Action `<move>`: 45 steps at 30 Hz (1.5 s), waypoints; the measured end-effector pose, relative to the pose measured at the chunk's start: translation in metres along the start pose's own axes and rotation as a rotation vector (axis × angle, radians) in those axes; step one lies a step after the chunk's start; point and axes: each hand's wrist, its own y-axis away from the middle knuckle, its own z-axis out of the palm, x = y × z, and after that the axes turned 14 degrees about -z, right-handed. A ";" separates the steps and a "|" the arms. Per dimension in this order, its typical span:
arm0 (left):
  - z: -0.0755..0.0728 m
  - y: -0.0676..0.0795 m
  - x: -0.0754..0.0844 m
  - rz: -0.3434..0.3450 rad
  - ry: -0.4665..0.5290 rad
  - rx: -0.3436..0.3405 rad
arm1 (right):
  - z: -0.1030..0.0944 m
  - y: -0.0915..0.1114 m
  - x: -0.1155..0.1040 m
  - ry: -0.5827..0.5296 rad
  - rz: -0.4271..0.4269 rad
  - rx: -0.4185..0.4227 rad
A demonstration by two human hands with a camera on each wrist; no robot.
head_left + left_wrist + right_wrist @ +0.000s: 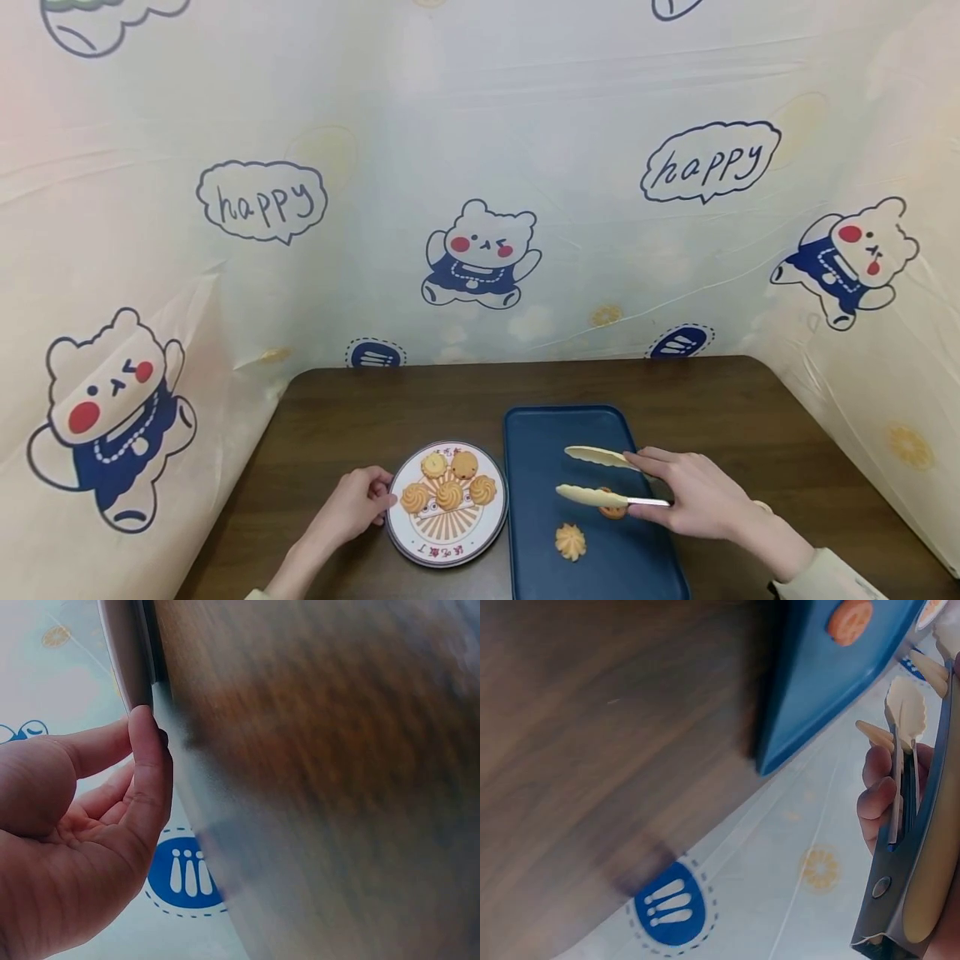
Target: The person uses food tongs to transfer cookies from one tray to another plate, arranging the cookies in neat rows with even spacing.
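Note:
My left hand [354, 505] pinches the near-left rim of a round white plate [447, 548] between thumb and fingers; the left wrist view shows the plate rim [126, 652] edge-on at the fingertips. Several golden cookies [448, 496] sit on this plate, some swirled. Over the blue tray [540, 467], my right hand [701, 493] grips a pair of tongs [588, 496] with cream tips. The two tips stand apart, pointing left, with nothing between them. One round cookie [612, 512] is partly hidden under the lower tip; a star-shaped cookie [571, 542] lies nearer me on the tray.
Tray and plate stand side by side, almost touching, on a dark brown wooden table [337, 417]. A pale printed cloth [585, 125] with cartoon bears hangs behind the table and along both sides.

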 end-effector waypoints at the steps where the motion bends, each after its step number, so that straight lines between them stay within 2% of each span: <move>1: 0.000 0.000 0.000 0.000 -0.003 -0.002 | -0.001 0.004 0.000 0.004 0.002 0.004; 10: 0.000 -0.002 -0.001 0.006 0.002 -0.005 | 0.000 0.038 0.005 0.035 0.070 -0.015; 16: 0.001 -0.002 -0.002 0.016 0.028 0.001 | 0.003 0.053 0.006 0.003 0.122 -0.062; 21: 0.001 -0.001 -0.002 0.021 0.043 0.010 | 0.007 0.058 0.009 -0.037 0.150 -0.099; 32: 0.001 -0.001 -0.001 0.027 0.036 0.010 | 0.013 0.062 0.008 -0.019 0.113 -0.056; 45: 0.002 -0.001 -0.002 0.023 0.047 0.014 | 0.013 0.062 0.010 -0.047 0.119 -0.079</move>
